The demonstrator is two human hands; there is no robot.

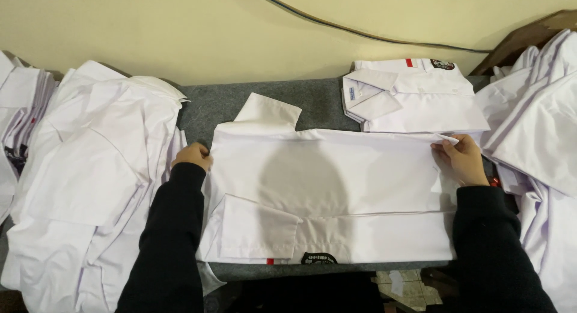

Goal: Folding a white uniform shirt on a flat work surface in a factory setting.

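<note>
The white shirt [327,193] lies lengthwise 9 to 3 o'clock; left hand [192,156] grips its 9 o'clock edge, right hand [461,158] pinches its 3 o'clock edge.

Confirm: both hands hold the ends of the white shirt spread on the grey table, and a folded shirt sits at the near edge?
Not quite. The head view shows the folded shirt at the far edge by the wall. The left hand and right hand do hold the white shirt on the grey table.
</note>
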